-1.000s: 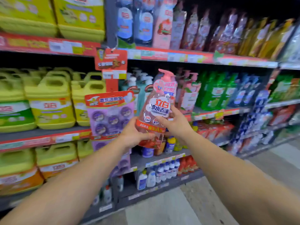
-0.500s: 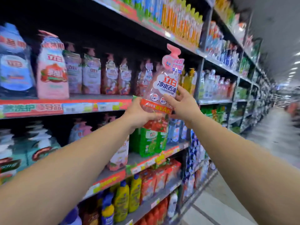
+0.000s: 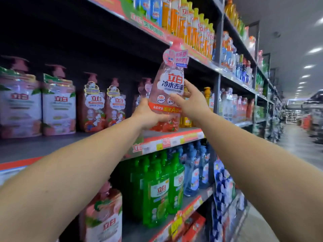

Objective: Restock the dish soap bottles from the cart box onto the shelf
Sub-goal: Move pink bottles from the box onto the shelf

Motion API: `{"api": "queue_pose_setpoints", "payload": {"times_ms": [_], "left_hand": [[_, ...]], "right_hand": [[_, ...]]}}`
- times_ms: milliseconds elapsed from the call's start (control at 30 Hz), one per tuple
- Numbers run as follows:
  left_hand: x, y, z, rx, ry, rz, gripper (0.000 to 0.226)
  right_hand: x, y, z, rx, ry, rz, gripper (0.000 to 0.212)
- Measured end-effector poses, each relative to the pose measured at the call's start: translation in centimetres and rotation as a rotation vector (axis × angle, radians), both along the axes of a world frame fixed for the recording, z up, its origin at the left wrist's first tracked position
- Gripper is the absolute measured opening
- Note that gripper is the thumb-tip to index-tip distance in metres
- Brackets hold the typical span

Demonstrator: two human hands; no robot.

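Observation:
A pink dish soap bottle point(image 3: 168, 88) with a pump top and a red-and-white label stands upright at the front edge of the upper shelf point(image 3: 162, 138). My left hand point(image 3: 148, 116) grips its lower left side. My right hand point(image 3: 190, 100) holds its right side, fingers against the label. Its base sits on or just above the shelf board; I cannot tell which. Behind it on the same shelf stand similar pink pump bottles point(image 3: 115, 103). The cart box is out of view.
Wide pink refill packs point(image 3: 57, 103) stand at the shelf's left, with bare shelf board point(image 3: 43, 145) in front of them. Green bottles point(image 3: 157, 191) and blue bottles point(image 3: 192, 170) fill the shelf below. Orange bottles point(image 3: 190, 27) line the shelf above. The aisle runs off to the right.
Both hands have lifted the bottle from the lower shelves up to the pink-bottle shelf and moved it in over the shelf's front edge. My view has tilted upward and rightward.

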State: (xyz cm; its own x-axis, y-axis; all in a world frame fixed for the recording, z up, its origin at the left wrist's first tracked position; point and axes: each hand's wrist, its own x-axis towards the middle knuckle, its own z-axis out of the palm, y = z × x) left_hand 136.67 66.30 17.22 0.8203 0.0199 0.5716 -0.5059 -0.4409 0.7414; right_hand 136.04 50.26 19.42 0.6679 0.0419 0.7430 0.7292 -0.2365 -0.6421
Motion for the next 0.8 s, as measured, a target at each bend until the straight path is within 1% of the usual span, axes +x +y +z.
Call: {"api": "queue_pose_setpoints", "payload": {"times_ms": [33,100,167,233,267,300,400,467,500,567,600,667,800], "left_hand": [[1.2,-0.3,0.0,-0.011,-0.004,0.006,0.055],[3.7,-1.0,-0.3,-0.021,0.008,0.037,0.065],[6.7,-1.4,-0.4,0.0,0.039,0.111,0.07],[9.5,-2.0,-0.4,0.017,0.06,0.194,0.088],[10.8,-2.3,-0.5,0.024,0.071,0.241,0.094],[12.1,-2.6,-0.7,0.031,0.096,0.284,0.09],[15.2,-3.2,-1.2,0.072,0.196,0.4,0.066],[17.1,-3.8,-1.2,0.124,0.26,0.473,0.059],[18.0,-4.1,-1.2,0.134,0.288,0.496,0.057],[19.3,-4.7,-0.8,0.157,0.326,0.533,0.051],[19.7,-5.1,-0.8,0.171,0.336,0.551,0.048],[20.5,-6.3,-0.8,0.147,0.342,0.586,0.05],[22.1,-7.6,-1.2,0.159,0.327,0.653,0.055]], "right_hand": [[1.4,-0.2,0.0,-0.008,-0.003,0.002,0.052],[4.5,-0.7,-0.2,-0.012,-0.014,0.004,0.056],[7.9,-1.0,-0.4,-0.02,-0.034,0.018,0.06],[11.5,-1.5,-0.6,-0.045,-0.044,0.054,0.062],[13.3,-1.7,-0.8,-0.058,-0.048,0.072,0.063],[15.1,-1.8,-1.0,-0.075,-0.045,0.089,0.064],[19.2,-2.4,-1.7,-0.128,-0.008,0.156,0.061],[22.0,-3.2,-2.2,-0.167,0.023,0.23,0.061],[23.2,-3.7,-2.4,-0.193,0.049,0.28,0.067],[25.6,-4.5,-2.8,-0.257,0.113,0.372,0.085],[26.7,-4.8,-3.0,-0.288,0.127,0.385,0.093],[28.4,-5.5,-3.4,-0.318,0.152,0.366,0.097],[30.6,-7.2,-3.1,-0.348,0.181,0.29,0.085]]}}
